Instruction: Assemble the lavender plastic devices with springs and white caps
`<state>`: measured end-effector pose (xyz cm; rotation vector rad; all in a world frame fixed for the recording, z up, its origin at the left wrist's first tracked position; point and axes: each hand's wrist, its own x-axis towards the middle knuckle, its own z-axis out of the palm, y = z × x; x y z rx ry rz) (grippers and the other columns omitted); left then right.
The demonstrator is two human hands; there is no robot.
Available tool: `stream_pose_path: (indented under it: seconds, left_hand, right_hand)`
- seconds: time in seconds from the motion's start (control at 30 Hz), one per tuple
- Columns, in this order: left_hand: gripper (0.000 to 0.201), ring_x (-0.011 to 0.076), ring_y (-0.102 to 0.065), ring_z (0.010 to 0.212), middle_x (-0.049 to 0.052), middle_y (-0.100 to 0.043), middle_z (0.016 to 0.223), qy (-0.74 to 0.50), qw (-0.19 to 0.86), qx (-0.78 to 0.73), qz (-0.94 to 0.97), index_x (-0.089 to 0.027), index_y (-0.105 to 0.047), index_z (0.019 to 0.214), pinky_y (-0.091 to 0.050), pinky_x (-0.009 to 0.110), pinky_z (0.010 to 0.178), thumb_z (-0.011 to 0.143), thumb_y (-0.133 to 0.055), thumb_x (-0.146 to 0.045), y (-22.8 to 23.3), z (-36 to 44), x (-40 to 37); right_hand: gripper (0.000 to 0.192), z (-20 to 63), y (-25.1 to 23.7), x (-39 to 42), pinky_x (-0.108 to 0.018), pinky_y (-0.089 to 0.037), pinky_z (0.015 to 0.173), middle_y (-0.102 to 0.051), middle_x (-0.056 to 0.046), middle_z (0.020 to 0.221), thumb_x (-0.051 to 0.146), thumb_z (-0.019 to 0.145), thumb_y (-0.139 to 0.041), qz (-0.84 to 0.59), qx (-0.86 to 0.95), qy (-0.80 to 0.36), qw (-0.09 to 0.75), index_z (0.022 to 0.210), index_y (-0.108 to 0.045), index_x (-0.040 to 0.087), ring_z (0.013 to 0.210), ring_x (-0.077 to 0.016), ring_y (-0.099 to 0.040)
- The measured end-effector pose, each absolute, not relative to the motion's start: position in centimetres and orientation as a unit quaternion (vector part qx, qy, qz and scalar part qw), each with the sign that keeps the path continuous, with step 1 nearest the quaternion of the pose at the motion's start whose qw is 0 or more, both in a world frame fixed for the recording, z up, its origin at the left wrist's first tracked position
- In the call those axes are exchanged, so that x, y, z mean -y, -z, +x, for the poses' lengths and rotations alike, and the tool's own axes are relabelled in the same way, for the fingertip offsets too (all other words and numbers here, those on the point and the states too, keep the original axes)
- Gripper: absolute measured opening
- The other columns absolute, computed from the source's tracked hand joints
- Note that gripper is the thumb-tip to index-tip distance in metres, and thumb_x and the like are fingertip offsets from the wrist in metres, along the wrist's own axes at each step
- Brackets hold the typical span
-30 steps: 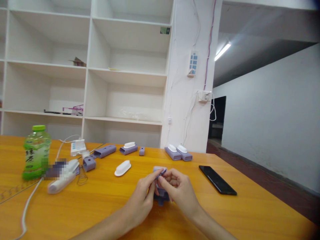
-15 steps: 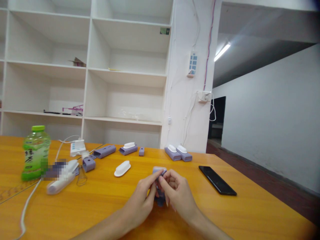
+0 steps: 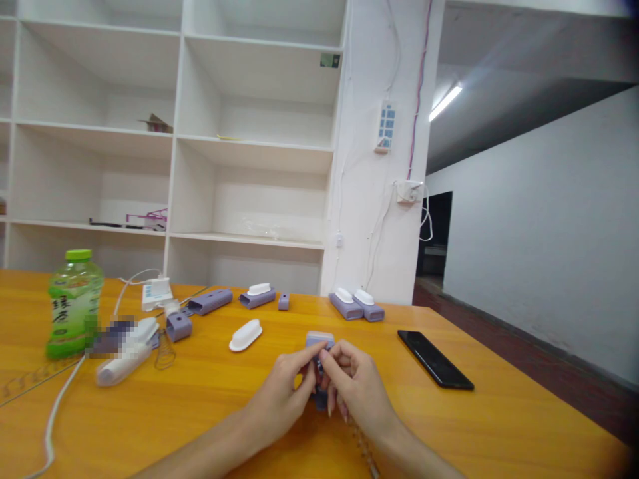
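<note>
At the front middle of the table, my left hand (image 3: 282,386) and my right hand (image 3: 358,386) meet over a purple plastic piece (image 3: 320,337) with a pale top edge. Fingers of both hands are closed together on it and hide most of its middle. Its lower end shows between the hands, near the tabletop. From under my right hand a thin coiled strand (image 3: 367,452), like a stretched spring, runs toward the front edge; where its upper end goes is hidden. A white oval cap (image 3: 245,335) lies to the left, beyond my left hand.
Purple housings (image 3: 211,301) and white-capped ones (image 3: 345,306) lie along the back. Left are a green bottle (image 3: 74,306), a white cable (image 3: 54,412), a power strip (image 3: 156,294), a purple bracket (image 3: 178,326) and a wire coil (image 3: 164,357). A black phone (image 3: 435,359) lies right.
The coiled strand now shows below my right hand, where it was not visible before. My fingers have shifted slightly on the purple piece; more of its top shows.
</note>
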<state>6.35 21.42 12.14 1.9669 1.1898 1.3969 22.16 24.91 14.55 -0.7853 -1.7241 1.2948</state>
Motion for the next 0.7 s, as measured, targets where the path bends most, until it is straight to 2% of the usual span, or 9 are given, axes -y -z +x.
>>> stream_pose_path:
  seconds: [0.1,0.3,0.43,0.53,0.7]
  left_hand:
    - [0.041,0.0153,-0.066,0.080,0.004,-0.073,0.092,-0.508,0.219,-0.429,0.714,-0.021,-0.057,0.139,-0.052,0.025,0.079,0.101,-0.043,-0.027,-12.4,6.3,-21.2]
    - [0.040,0.0182,-0.067,0.094,0.004,-0.074,0.107,-0.493,0.184,-0.451,0.721,-0.025,-0.060,0.136,-0.049,0.028,0.092,0.098,-0.049,-0.024,-12.6,5.8,-20.7]
    - [0.042,0.0175,-0.067,0.090,0.003,-0.074,0.103,-0.482,0.181,-0.448,0.731,-0.024,-0.059,0.137,-0.049,0.028,0.089,0.097,-0.049,-0.023,-12.7,5.8,-20.9]
    - [0.042,0.0156,-0.066,0.082,0.002,-0.074,0.093,-0.488,0.193,-0.445,0.725,-0.023,-0.061,0.135,-0.051,0.025,0.081,0.095,-0.050,-0.022,-12.9,6.0,-21.1]
    - [0.037,0.0148,-0.064,0.075,0.003,-0.073,0.087,-0.535,0.281,-0.423,0.675,-0.017,-0.069,0.124,-0.051,0.023,0.072,0.091,-0.052,-0.019,-13.3,6.3,-21.6]
  right_hand:
    - [0.047,22.1,-14.5,-25.0,-0.015,-0.029,0.027,-0.064,0.000,0.062,0.063,0.088,-0.059,-0.308,0.675,-0.536,0.403,0.077,-0.051,0.018,0.034,-0.0099,-0.055]
    - [0.046,22.1,-14.6,-24.9,-0.015,-0.029,0.026,-0.064,0.001,0.063,0.062,0.087,-0.060,-0.309,0.673,-0.540,0.401,0.078,-0.051,0.018,0.035,-0.0112,-0.057]
    - [0.045,22.3,-14.6,-25.0,-0.014,-0.030,0.027,-0.064,0.001,0.063,0.061,0.089,-0.060,-0.303,0.677,-0.539,0.399,0.079,-0.052,0.017,0.036,-0.0109,-0.058]
    - [0.043,22.4,-14.5,-25.1,-0.014,-0.031,0.027,-0.063,0.001,0.064,0.059,0.090,-0.059,-0.298,0.681,-0.538,0.397,0.080,-0.052,0.017,0.037,-0.0109,-0.058]
    - [0.043,22.2,-14.5,-25.3,-0.015,-0.035,0.029,-0.064,0.000,0.068,0.059,0.093,-0.055,-0.268,0.680,-0.567,0.379,0.087,-0.052,0.017,0.040,-0.0132,-0.062]
